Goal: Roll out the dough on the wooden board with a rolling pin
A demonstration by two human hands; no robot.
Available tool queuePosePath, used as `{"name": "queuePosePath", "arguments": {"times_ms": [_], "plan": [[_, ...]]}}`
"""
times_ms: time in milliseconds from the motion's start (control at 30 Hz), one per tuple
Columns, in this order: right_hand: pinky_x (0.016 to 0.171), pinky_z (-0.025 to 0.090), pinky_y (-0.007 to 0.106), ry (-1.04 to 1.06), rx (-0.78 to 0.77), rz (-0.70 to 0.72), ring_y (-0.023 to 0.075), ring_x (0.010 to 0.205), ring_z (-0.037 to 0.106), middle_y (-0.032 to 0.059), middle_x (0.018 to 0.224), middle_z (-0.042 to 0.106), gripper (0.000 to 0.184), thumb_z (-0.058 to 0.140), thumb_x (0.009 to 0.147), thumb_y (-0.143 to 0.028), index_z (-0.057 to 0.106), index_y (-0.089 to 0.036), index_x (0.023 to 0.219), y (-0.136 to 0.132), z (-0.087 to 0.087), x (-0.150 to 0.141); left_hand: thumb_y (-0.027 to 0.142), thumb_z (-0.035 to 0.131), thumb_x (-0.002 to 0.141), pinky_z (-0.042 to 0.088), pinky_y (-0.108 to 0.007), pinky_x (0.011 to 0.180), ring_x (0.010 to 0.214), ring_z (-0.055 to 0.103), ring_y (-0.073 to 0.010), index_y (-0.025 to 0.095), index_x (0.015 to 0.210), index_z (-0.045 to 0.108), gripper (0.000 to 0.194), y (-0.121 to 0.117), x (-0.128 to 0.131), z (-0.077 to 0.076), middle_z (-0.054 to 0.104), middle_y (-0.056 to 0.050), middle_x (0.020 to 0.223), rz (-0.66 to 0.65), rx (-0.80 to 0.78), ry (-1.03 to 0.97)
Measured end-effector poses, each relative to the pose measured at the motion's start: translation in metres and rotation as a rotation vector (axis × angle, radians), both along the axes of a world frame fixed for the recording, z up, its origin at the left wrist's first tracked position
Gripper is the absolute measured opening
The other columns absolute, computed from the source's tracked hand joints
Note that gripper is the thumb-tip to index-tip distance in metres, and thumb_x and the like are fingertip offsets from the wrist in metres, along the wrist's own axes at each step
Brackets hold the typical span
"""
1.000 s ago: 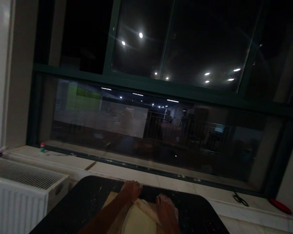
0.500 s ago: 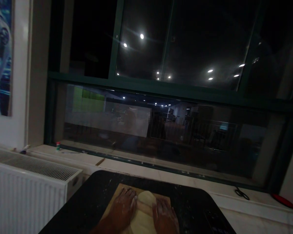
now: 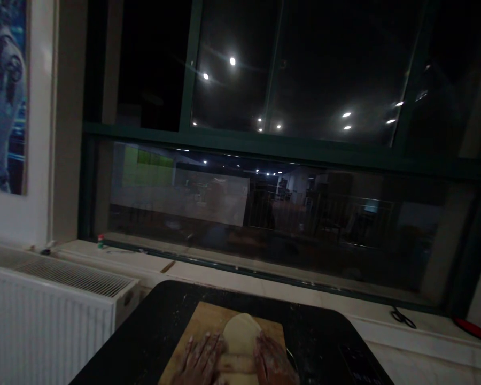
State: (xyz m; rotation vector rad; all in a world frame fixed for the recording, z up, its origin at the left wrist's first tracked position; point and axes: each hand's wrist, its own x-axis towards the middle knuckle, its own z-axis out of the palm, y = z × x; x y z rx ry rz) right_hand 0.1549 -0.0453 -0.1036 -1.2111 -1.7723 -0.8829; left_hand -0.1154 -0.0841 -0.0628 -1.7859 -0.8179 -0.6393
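Note:
A pale sheet of dough [image 3: 242, 334] lies on a wooden board [image 3: 208, 313]. Across the dough runs a short wooden rolling pin [image 3: 237, 364], showing between my two hands. Flour-dusted, my left hand [image 3: 200, 361] rests over the pin's left end, its fingers stretched forward and apart. My right hand [image 3: 274, 361] lies over the other end with fingers extended, beside the dough's right edge. Both palms hide the ends of the pin. The near part of the dough is cut off by the bottom of the view.
The board sits on a black table [image 3: 320, 331] with flour specks. Behind it runs a white windowsill [image 3: 208, 275], bearing a small red-and-green container [image 3: 100, 241], scissors [image 3: 403, 317] and a red-rimmed object [image 3: 473, 329]. To the left stands a white radiator [image 3: 52, 315].
Both hands and the rolling pin have moved back toward me. More of the dough's far end and of the board now shows. The view has shifted slightly.

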Motion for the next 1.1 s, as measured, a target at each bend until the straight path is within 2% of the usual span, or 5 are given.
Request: {"name": "queuePosePath", "arguments": {"times_ms": [167,400,700,900,1100], "plan": [[0.082,0.062,0.033,-0.127,-0.197,-0.100,0.0231,0.097,0.076,0.0089,0.108,0.078,0.046,0.032,0.101,-0.023,0.077,-0.018,0.108,0.001,0.024,-0.008,0.025,0.047,0.102,0.041,-0.042,0.115,0.126,0.061,-0.0217,0.026,0.134,0.063,0.036,0.031,0.014,0.015,0.067,-0.003,0.137,-0.087,-0.327,-0.114],[0.098,0.053,0.039,0.004,-0.671,-0.223,0.0242,0.115,0.068,0.0104,0.121,0.074,0.038,0.039,0.100,-0.018,0.072,-0.021,0.117,0.009,0.083,-0.015,0.022,0.040,0.103,0.050,-0.057,0.102,0.124,0.062,-0.0320,0.026,0.130,0.066,0.038,0.106,0.047,0.050,0.069,-0.010,0.132,0.059,-0.932,-0.107],[0.080,0.055,0.033,0.147,-0.802,-0.409,0.0236,0.098,0.073,0.0100,0.099,0.077,0.038,0.037,0.102,-0.025,0.074,-0.022,0.099,0.063,0.100,0.003,0.025,0.043,0.104,0.056,-0.047,0.082,0.102,0.070,-0.0335,0.021,0.134,0.063,0.037,0.178,0.080,0.064,0.073,-0.017,0.109,0.128,-1.002,-0.081],[0.080,0.055,0.032,0.115,-0.845,-0.418,0.0228,0.099,0.073,0.0122,0.104,0.077,0.038,0.037,0.098,-0.016,0.074,-0.019,0.103,0.072,0.098,0.004,0.040,0.045,0.107,0.054,-0.046,0.089,0.100,0.068,-0.0247,0.015,0.116,0.067,0.034,0.189,0.089,0.060,0.071,-0.009,0.106,0.202,-1.016,-0.206],[0.089,0.055,0.049,0.063,-0.860,-0.406,0.0350,0.125,0.061,0.0197,0.139,0.062,0.040,0.043,0.096,-0.023,0.068,-0.020,0.126,0.058,0.088,-0.006,0.037,0.050,0.099,0.051,-0.052,0.094,0.114,0.063,-0.0311,0.022,0.120,0.066,0.030,0.179,0.077,0.053,0.067,-0.012,0.123,0.181,-1.033,-0.254]]}}
